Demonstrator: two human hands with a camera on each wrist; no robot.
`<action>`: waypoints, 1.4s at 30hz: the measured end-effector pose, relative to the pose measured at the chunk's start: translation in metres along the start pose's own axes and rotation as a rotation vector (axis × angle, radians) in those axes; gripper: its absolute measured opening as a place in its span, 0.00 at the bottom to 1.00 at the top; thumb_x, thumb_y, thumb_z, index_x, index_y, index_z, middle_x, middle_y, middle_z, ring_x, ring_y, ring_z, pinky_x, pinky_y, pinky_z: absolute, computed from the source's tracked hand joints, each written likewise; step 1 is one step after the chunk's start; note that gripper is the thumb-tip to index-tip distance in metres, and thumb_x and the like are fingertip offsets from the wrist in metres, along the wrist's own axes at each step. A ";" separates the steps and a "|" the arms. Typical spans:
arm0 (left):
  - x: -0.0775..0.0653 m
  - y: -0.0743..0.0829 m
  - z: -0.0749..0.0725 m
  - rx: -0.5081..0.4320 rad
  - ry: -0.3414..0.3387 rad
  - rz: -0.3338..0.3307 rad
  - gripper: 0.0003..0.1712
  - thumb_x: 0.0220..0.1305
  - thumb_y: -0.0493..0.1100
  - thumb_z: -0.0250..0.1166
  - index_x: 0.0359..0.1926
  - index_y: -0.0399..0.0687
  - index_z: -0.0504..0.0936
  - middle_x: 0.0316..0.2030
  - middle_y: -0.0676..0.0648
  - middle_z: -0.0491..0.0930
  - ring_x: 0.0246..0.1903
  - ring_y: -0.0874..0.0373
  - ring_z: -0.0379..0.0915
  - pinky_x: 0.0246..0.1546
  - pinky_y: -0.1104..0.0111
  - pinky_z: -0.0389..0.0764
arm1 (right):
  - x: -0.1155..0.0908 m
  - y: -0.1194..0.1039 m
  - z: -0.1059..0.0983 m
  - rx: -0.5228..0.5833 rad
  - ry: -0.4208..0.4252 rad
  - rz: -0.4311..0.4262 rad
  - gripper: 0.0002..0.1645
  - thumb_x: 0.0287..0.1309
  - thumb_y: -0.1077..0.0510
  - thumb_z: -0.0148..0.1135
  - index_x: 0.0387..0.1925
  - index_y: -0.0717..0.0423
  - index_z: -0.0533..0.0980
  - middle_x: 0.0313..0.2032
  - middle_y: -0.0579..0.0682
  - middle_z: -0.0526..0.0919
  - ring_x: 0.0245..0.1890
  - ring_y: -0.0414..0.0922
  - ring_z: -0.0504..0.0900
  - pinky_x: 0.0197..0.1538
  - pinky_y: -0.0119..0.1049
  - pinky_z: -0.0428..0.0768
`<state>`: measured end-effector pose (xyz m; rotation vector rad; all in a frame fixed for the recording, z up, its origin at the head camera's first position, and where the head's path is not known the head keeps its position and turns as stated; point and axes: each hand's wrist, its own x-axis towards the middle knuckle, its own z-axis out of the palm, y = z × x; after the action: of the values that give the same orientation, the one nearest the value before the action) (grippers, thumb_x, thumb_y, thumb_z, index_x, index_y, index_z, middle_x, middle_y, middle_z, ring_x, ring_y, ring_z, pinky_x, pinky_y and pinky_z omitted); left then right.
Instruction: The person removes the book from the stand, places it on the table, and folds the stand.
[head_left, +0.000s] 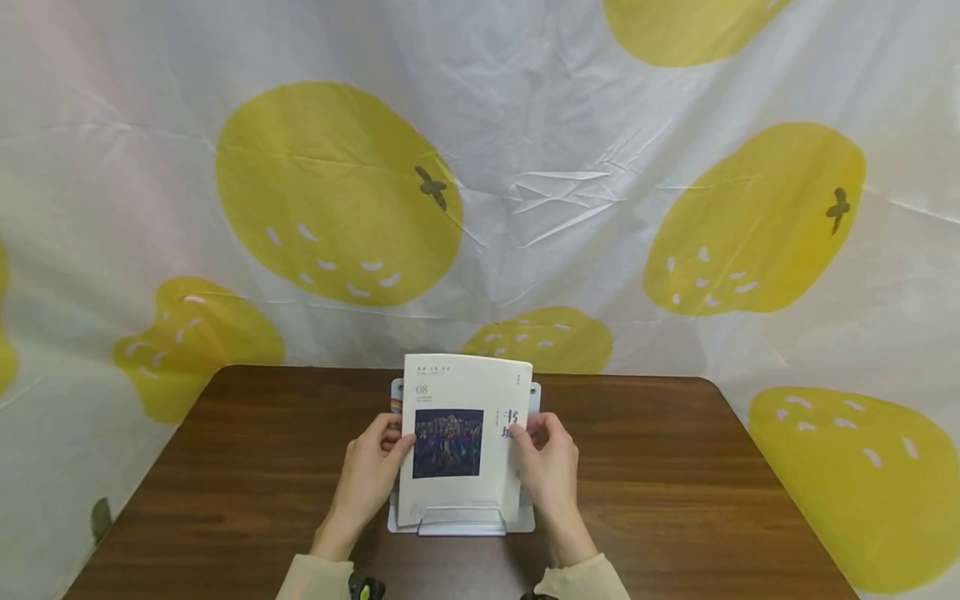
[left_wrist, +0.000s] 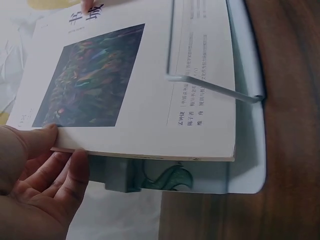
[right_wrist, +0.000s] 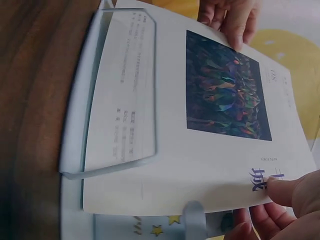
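Observation:
A white paperback book (head_left: pixel 491 458) with a dark square picture on its cover stands upright on a pale reading stand (head_left: pixel 534 400). A wire holder (head_left: pixel 461 521) at the stand's foot crosses in front of the cover's lower part. My left hand (head_left: pixel 369 471) pinches the book's left edge, thumb on the cover and fingers behind. Opposite it, my right hand (head_left: pixel 551 467) pinches the right edge with the thumb over the printed title. In the right wrist view, yellow stars decorate the stand's back panel (right_wrist: pixel 172 227) behind the book, and a pale clip (right_wrist: pixel 195 220) sits by the edge.
The stand rests on a dark brown wooden table (head_left: pixel 652 467), near its middle. Behind the table hangs a white cloth (head_left: pixel 540 208) printed with large yellow fruit. Cream sleeves (head_left: pixel 315 577) cover both forearms.

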<state>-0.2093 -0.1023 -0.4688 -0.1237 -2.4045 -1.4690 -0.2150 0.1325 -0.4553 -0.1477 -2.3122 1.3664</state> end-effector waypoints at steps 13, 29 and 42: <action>0.016 0.018 -0.009 -0.014 0.001 0.041 0.11 0.65 0.36 0.66 0.48 0.39 0.78 0.33 0.43 0.82 0.30 0.55 0.78 0.32 0.62 0.81 | 0.016 -0.018 -0.009 0.080 -0.039 -0.006 0.10 0.58 0.59 0.69 0.36 0.58 0.77 0.31 0.51 0.80 0.33 0.47 0.76 0.32 0.37 0.75; 0.037 0.050 -0.029 -0.006 0.041 0.185 0.12 0.64 0.36 0.67 0.47 0.38 0.80 0.32 0.43 0.83 0.29 0.55 0.79 0.31 0.63 0.80 | 0.034 -0.043 -0.028 0.215 -0.110 -0.039 0.11 0.60 0.56 0.68 0.36 0.59 0.76 0.33 0.53 0.80 0.33 0.47 0.77 0.34 0.38 0.76; 0.046 0.063 -0.040 -0.001 0.099 0.244 0.12 0.64 0.38 0.67 0.47 0.38 0.80 0.32 0.44 0.84 0.28 0.57 0.78 0.29 0.64 0.79 | 0.044 -0.063 -0.036 0.251 -0.113 -0.146 0.11 0.59 0.58 0.69 0.35 0.61 0.77 0.31 0.54 0.81 0.30 0.47 0.78 0.31 0.32 0.75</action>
<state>-0.2290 -0.1118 -0.3836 -0.3248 -2.2205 -1.3335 -0.2307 0.1436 -0.3721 0.1765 -2.1677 1.6081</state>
